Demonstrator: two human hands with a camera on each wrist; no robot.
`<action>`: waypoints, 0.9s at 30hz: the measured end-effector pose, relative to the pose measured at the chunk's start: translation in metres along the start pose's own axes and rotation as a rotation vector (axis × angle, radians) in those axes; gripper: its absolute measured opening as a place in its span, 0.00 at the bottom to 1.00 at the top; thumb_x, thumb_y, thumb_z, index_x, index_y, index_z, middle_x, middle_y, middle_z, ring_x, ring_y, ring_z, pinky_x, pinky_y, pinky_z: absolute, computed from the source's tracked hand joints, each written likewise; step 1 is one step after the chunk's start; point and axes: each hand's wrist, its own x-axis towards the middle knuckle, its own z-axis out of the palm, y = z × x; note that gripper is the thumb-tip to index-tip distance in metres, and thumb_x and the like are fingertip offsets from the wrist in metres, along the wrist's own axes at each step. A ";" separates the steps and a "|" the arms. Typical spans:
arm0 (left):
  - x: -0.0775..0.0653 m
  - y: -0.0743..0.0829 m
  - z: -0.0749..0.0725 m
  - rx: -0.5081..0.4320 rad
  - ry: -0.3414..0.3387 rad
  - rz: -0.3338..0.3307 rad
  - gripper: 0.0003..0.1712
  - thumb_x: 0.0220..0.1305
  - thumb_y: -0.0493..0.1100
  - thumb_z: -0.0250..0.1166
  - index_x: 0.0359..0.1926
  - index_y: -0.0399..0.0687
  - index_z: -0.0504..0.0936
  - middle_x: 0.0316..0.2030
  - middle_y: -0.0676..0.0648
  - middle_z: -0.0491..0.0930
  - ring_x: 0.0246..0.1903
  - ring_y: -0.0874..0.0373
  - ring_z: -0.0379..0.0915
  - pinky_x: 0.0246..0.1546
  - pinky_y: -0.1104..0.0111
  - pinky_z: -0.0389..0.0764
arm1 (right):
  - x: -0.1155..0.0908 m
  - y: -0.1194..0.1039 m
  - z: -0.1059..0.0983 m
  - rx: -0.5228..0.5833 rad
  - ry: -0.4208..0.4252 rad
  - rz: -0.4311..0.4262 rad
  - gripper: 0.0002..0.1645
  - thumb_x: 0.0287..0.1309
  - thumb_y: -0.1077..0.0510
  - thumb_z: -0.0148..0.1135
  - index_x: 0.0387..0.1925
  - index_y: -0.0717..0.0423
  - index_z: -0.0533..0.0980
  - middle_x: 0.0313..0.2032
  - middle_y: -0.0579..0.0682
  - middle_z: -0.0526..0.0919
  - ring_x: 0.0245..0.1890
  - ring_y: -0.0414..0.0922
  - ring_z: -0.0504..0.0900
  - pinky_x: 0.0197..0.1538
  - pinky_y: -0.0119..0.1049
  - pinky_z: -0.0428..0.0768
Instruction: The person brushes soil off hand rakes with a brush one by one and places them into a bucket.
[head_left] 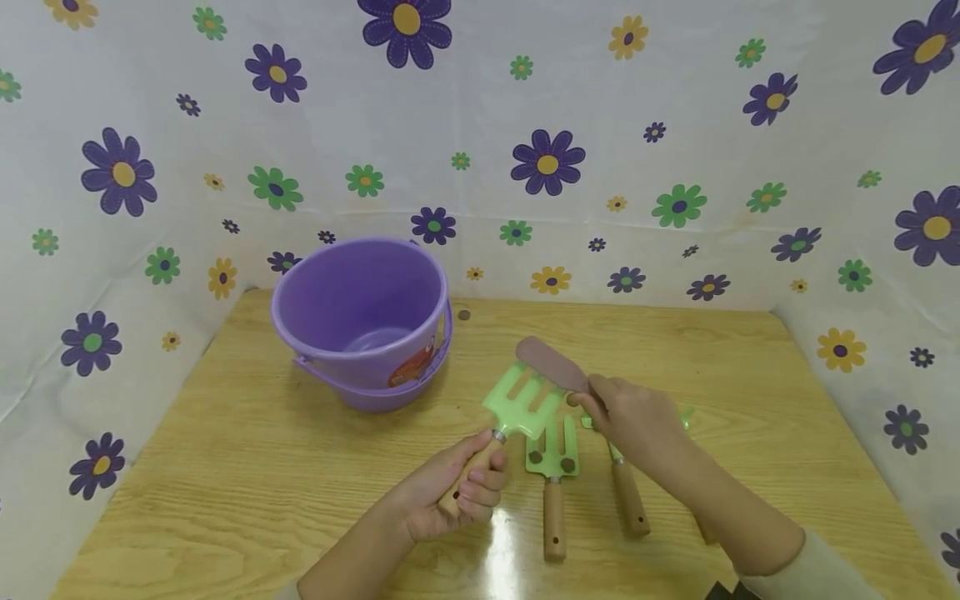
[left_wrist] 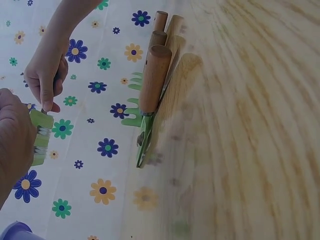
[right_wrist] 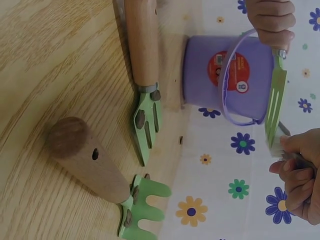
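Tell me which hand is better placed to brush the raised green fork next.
Probably the right hand: it holds the brown brush at the green fork, whose handle the left hand grips.

Head: above tabletop (head_left: pixel 247 467), near side of purple bucket (head_left: pixel 352 377), facing forward-down; widest. Left wrist: low, close, rolled sideways, facing forward, bucket clipped at frame corner. Right wrist: low, rolled oppositely, right of bucket; shares bucket, green fork (head_left: pixel 517 413) with head.

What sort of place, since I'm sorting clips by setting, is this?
Probably a tabletop filming booth: flowered cloth hangs around three sides of a wooden table bearing a bucket and a garden fork.
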 end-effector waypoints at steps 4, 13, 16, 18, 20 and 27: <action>0.000 -0.001 -0.001 0.008 -0.009 0.002 0.25 0.76 0.54 0.34 0.29 0.53 0.72 0.17 0.62 0.66 0.14 0.75 0.62 0.14 0.87 0.61 | -0.001 0.003 0.000 0.012 -0.041 0.030 0.34 0.69 0.39 0.35 0.21 0.58 0.72 0.12 0.46 0.71 0.10 0.34 0.58 0.12 0.22 0.53; 0.000 -0.002 -0.002 -0.012 -0.012 0.002 0.24 0.76 0.54 0.34 0.30 0.53 0.72 0.17 0.61 0.65 0.14 0.75 0.62 0.15 0.87 0.60 | 0.000 0.009 0.003 -0.006 -0.096 0.082 0.12 0.56 0.57 0.66 0.24 0.60 0.75 0.13 0.47 0.73 0.11 0.35 0.61 0.12 0.24 0.59; 0.001 -0.002 -0.002 -0.012 -0.012 -0.003 0.25 0.76 0.54 0.33 0.29 0.53 0.72 0.17 0.62 0.65 0.14 0.75 0.62 0.15 0.87 0.60 | 0.001 0.010 0.004 -0.016 -0.112 0.094 0.13 0.57 0.56 0.65 0.24 0.60 0.75 0.14 0.47 0.73 0.11 0.36 0.62 0.11 0.25 0.60; 0.001 -0.003 -0.002 -0.015 -0.011 -0.008 0.25 0.76 0.55 0.33 0.29 0.53 0.72 0.17 0.62 0.65 0.14 0.75 0.62 0.14 0.87 0.60 | 0.001 0.010 0.004 -0.020 -0.114 0.103 0.13 0.58 0.56 0.64 0.24 0.61 0.76 0.14 0.48 0.74 0.11 0.36 0.64 0.11 0.25 0.62; 0.001 -0.003 -0.003 -0.014 -0.011 -0.010 0.25 0.76 0.55 0.33 0.29 0.54 0.72 0.16 0.62 0.65 0.14 0.75 0.62 0.14 0.87 0.60 | 0.002 0.011 0.003 -0.030 -0.108 0.108 0.13 0.57 0.57 0.65 0.24 0.62 0.76 0.14 0.48 0.74 0.10 0.36 0.64 0.11 0.26 0.62; 0.002 -0.004 -0.003 -0.027 -0.009 -0.010 0.26 0.76 0.55 0.31 0.29 0.53 0.72 0.16 0.62 0.65 0.14 0.75 0.62 0.14 0.86 0.60 | 0.002 0.012 -0.001 -0.029 -0.078 0.120 0.14 0.57 0.57 0.65 0.21 0.60 0.73 0.13 0.47 0.73 0.10 0.36 0.64 0.12 0.26 0.62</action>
